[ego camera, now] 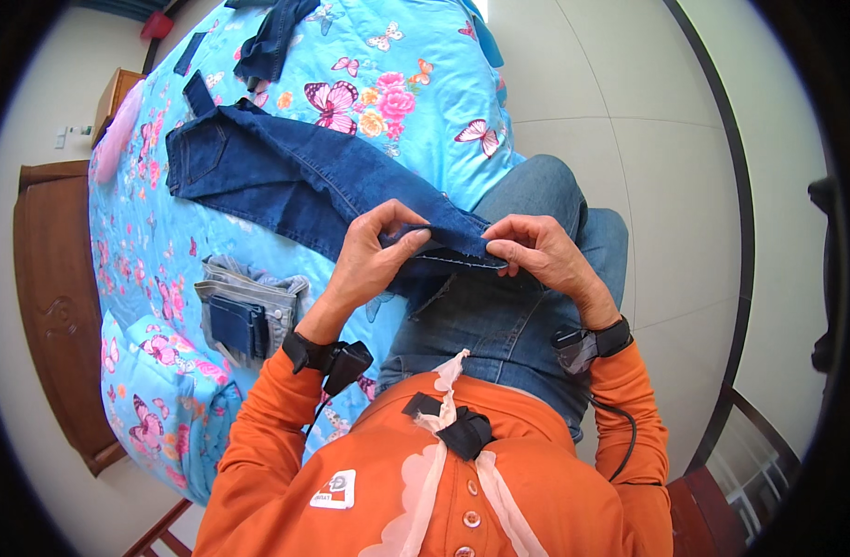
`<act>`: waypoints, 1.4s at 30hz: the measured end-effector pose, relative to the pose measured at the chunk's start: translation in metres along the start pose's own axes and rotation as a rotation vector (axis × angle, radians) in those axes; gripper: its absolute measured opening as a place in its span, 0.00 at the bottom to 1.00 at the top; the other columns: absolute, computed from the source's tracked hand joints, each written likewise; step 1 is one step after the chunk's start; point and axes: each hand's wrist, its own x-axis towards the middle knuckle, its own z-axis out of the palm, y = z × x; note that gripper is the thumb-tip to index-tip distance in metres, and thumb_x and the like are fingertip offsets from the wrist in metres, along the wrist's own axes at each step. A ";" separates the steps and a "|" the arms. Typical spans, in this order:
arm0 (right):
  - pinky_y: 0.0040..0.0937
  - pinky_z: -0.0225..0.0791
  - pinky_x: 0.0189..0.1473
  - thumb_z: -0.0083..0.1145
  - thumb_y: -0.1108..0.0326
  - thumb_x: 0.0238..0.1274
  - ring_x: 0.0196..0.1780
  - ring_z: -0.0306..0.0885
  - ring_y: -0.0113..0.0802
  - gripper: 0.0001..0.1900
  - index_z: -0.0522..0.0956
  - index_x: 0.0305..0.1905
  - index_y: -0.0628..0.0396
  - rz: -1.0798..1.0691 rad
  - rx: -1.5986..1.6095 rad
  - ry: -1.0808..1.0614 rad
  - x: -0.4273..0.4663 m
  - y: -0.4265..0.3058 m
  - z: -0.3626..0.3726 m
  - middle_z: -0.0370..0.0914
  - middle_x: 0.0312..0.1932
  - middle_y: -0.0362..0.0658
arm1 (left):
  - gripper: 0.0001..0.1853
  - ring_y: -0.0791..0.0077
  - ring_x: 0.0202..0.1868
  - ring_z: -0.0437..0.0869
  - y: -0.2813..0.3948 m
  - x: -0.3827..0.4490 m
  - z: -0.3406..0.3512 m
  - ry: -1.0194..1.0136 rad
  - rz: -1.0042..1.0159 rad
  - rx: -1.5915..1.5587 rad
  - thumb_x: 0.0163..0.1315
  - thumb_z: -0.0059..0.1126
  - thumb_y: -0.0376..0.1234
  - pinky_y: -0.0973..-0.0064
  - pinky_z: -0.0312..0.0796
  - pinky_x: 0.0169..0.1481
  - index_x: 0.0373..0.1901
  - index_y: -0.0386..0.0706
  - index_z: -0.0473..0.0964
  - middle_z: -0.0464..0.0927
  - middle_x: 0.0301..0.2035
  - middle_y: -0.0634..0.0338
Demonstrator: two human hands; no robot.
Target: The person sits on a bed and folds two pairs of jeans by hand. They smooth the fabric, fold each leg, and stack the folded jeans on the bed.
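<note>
Dark blue denim jeans [285, 167] lie across the bed, with the raw, frayed end of one leg reaching over my lap. My left hand [385, 254] pinches the edge of that leg between thumb and fingers. At the other side of the opening, my right hand [529, 249] grips the frayed edge. The cut end gapes a little between the two hands, with pale threads along it. A folded light denim garment [285, 301] lies on the bed left of my left forearm, and a small folded dark denim piece [237, 326] rests on it.
The bed has a blue butterfly-print cover [432, 118]. More dark denim [270, 49] and a small denim strip [189, 53] lie toward its far side. A folded quilt [167, 411] is at the lower left, near a wooden headboard [63, 306]. Tiled floor [675, 174] lies to the right.
</note>
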 end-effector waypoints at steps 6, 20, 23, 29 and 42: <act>0.28 0.72 0.30 0.66 0.68 0.63 0.27 0.79 0.31 0.08 0.78 0.37 0.59 -0.132 -0.589 0.206 0.005 -0.002 0.014 0.78 0.26 0.43 | 0.06 0.84 0.31 0.60 0.009 -0.005 0.002 -0.022 0.053 0.028 0.64 0.67 0.31 0.82 0.57 0.38 0.38 0.40 0.79 0.64 0.27 0.72; 0.28 0.66 0.31 0.62 0.79 0.58 0.27 0.72 0.29 0.06 0.84 0.39 0.56 -0.471 -0.507 0.002 0.009 -0.014 0.002 0.73 0.28 0.39 | 0.05 0.77 0.49 0.79 -0.018 0.007 -0.063 -0.353 0.104 -0.071 0.66 0.62 0.23 0.77 0.76 0.53 0.39 0.38 0.85 0.76 0.56 0.57; 0.29 0.70 0.32 0.62 0.78 0.59 0.29 0.77 0.30 0.07 0.85 0.42 0.57 -0.435 -0.599 -0.023 0.007 -0.020 -0.004 0.77 0.32 0.40 | 0.08 0.74 0.50 0.81 -0.017 0.007 -0.069 -0.435 0.033 -0.061 0.66 0.62 0.24 0.77 0.76 0.53 0.43 0.38 0.86 0.78 0.54 0.56; 0.28 0.76 0.36 0.69 0.74 0.58 0.34 0.81 0.34 0.10 0.84 0.45 0.61 -0.324 -0.626 -0.128 0.000 -0.024 -0.013 0.79 0.38 0.44 | 0.09 0.68 0.39 0.86 -0.021 0.004 -0.064 -0.487 0.114 0.214 0.65 0.67 0.30 0.72 0.79 0.43 0.45 0.38 0.86 0.83 0.43 0.55; 0.34 0.72 0.34 0.68 0.65 0.64 0.33 0.79 0.40 0.09 0.81 0.37 0.60 -0.464 -0.722 -0.127 0.008 -0.011 -0.010 0.77 0.34 0.45 | 0.09 0.61 0.40 0.84 -0.038 -0.024 -0.055 -0.251 0.171 0.487 0.54 0.58 0.17 0.70 0.78 0.43 0.34 0.35 0.82 0.78 0.40 0.54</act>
